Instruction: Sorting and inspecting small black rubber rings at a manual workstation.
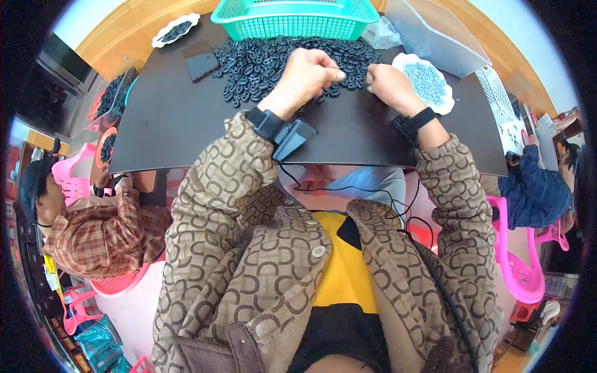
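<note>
My left hand [309, 76] is over the near right part of a pile of small black oval pieces with holes [255, 68]. Its thumb and fingertips are pinched together; whatever lies between them is too small to name. My right hand [393, 88] is a short way to the right, its fingers curled closed, with the contents hidden. Beside the right hand is a white scalloped plate [447, 105] heaped with tiny pale blue-grey pieces [425, 81]. A few black pieces lie on the table just below my left fingertips.
Behind the pile stands a green plastic basket [298, 27]. A clear plastic bag [382, 33] and a translucent bin [438, 37] are at the back right. A dark square object [200, 61] and another white plate [160, 42] are left on the dark table [168, 124]. People sit at both sides.
</note>
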`<state>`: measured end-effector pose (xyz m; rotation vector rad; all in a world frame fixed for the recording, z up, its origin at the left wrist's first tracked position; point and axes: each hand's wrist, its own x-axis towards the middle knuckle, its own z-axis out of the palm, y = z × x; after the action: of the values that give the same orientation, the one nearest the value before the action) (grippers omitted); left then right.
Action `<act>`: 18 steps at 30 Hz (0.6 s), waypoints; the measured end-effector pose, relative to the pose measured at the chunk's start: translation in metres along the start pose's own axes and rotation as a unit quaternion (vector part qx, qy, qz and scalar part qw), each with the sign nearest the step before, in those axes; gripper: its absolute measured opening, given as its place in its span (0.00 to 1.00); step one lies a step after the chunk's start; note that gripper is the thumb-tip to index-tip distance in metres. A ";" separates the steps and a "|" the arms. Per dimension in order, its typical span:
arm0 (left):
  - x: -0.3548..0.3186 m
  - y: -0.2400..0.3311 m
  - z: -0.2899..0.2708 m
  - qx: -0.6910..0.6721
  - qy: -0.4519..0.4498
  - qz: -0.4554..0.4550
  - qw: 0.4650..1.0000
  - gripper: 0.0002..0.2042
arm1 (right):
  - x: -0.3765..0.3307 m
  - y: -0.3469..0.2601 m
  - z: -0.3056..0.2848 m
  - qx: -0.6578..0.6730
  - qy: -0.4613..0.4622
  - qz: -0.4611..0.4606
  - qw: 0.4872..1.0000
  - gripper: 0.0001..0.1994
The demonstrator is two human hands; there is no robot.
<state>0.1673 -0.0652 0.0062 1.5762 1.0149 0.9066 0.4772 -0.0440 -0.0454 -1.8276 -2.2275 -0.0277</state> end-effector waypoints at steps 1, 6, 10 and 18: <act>0.002 0.006 0.010 -0.009 -0.014 0.015 1.000 0.08 | 0.001 -0.004 -0.005 0.000 0.004 0.000 1.000 0.08; 0.030 0.020 0.045 -0.041 -0.041 -0.009 0.998 0.08 | -0.009 -0.036 -0.035 -0.005 -0.101 0.021 0.995 0.18; 0.052 0.011 0.064 -0.067 0.001 -0.008 0.998 0.07 | -0.016 -0.026 -0.022 -0.011 -0.098 -0.010 0.995 0.17; 0.070 -0.042 0.072 -0.063 0.010 -0.021 0.998 0.04 | -0.013 -0.001 0.002 0.139 -0.032 -0.069 0.987 0.11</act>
<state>0.2520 -0.0190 -0.0456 1.4383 0.9822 0.9403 0.4779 -0.0561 -0.0498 -1.5468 -2.2639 0.3057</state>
